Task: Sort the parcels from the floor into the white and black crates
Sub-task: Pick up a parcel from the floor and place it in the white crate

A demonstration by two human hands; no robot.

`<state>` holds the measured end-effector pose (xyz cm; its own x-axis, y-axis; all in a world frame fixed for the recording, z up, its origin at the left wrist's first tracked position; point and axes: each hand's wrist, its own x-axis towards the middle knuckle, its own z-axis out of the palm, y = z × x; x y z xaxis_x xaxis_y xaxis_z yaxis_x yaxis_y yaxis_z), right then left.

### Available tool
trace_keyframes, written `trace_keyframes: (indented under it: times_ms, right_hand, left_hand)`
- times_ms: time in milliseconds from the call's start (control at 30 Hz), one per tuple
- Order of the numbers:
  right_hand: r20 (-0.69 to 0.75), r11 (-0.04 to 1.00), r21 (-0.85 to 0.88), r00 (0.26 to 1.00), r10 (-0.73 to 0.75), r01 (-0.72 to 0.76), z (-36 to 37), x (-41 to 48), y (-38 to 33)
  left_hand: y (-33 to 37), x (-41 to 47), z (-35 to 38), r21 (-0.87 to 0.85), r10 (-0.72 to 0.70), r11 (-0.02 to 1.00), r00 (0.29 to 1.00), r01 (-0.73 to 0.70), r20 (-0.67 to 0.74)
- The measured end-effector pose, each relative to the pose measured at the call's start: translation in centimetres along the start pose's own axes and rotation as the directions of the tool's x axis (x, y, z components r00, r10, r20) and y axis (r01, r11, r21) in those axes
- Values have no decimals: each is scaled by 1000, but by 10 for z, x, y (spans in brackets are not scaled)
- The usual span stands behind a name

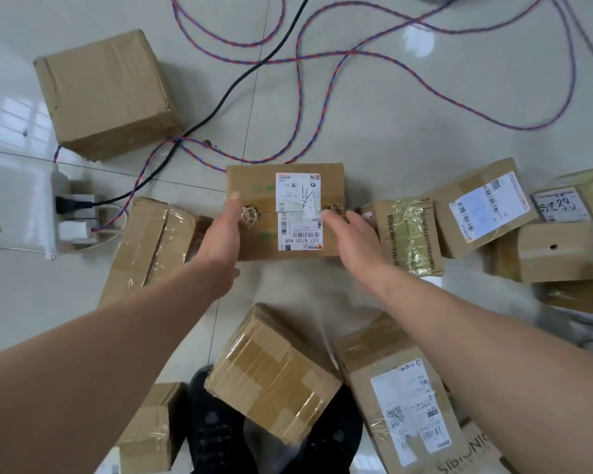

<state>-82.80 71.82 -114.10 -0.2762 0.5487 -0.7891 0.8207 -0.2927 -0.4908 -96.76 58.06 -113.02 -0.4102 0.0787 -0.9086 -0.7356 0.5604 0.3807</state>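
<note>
A brown cardboard parcel [254, 181] with a white shipping label lies in the middle of the view, among other parcels on the floor. My left hand [223, 234] grips its left edge, thumb on top and fingers hidden underneath. My right hand [355, 239] holds its right edge, with the thumb on the label and the fingers round the side. Neither the white crate nor the black crate is in view.
A big plain box [107, 94] stands far left. Taped parcels lie at left [148, 248], right [408, 234], far right [486, 206] and near my shoes [271, 374]. A power strip [72, 220] and several cables [322, 107] cross the tiled floor.
</note>
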Motion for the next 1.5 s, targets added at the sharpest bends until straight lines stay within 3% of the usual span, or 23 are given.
trace_keyframes:
  times_ms: [167, 300, 733, 933, 1100, 1500]
  right_hand:
    - [-104, 994, 109, 995, 13, -1, -2, -29, 4]
    - [-164, 966, 259, 986, 36, 8, -20, -77, -13]
    - [-256, 885, 450, 967, -1, 120, -172, -309, -131]
    - [-320, 839, 516, 947, 3, 172, -234, -420, -153]
    - [-439, 817, 530, 898, 34, 228, -269, -503, -153]
    - [-635, 692, 659, 712, 300, 295, -301, -661, -88]
  left_hand:
    - [15, -24, -5, 46, 22, 999, 998, -25, 59]
    - [32, -50, -22, 109, 46, 993, 999, -47, 12]
    - [151, -357, -38, 218, 225, 944, 966, -250, 130]
    - [177, -479, -38, 292, 239, 909, 946, -297, 217]
    - [183, -555, -25, 320, 291, 856, 889, -407, 352]
    - [137, -670, 19, 377, 202, 782, 774, -497, 600]
